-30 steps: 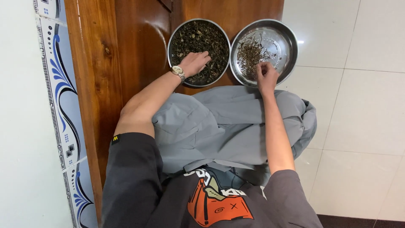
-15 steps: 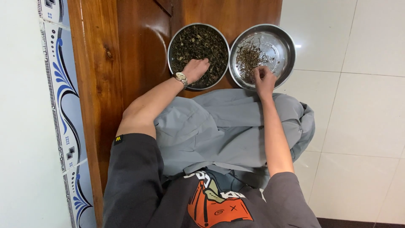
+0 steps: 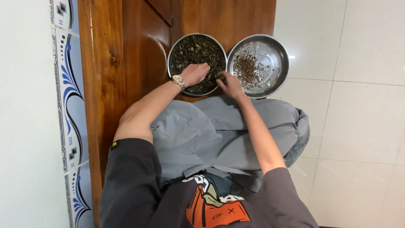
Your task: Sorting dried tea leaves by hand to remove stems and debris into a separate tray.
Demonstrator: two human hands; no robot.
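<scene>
A round steel bowl (image 3: 174, 55) full of dark dried leaves (image 3: 192, 48) sits beside a second steel bowl (image 3: 280, 63) that holds a thin heap of brown stems (image 3: 247, 67). My left hand (image 3: 195, 73), with a wristwatch, lies in the dark leaves with its fingers curled into them. My right hand (image 3: 230, 84) reaches over the near rim of the leaf bowl, in the gap between the two bowls, fingertips at the leaves. Whether it holds anything is hidden.
Both bowls rest against a brown wooden door (image 3: 135, 50). A grey cloth (image 3: 219, 135) covers my lap below the bowls. White floor tiles (image 3: 354, 105) lie on the right, and a wall with a blue patterned border (image 3: 67, 84) runs along the left.
My right hand has left the bowl of stems and crossed left to the rim of the leaf bowl. My left hand stays in the leaves, shifted slightly.
</scene>
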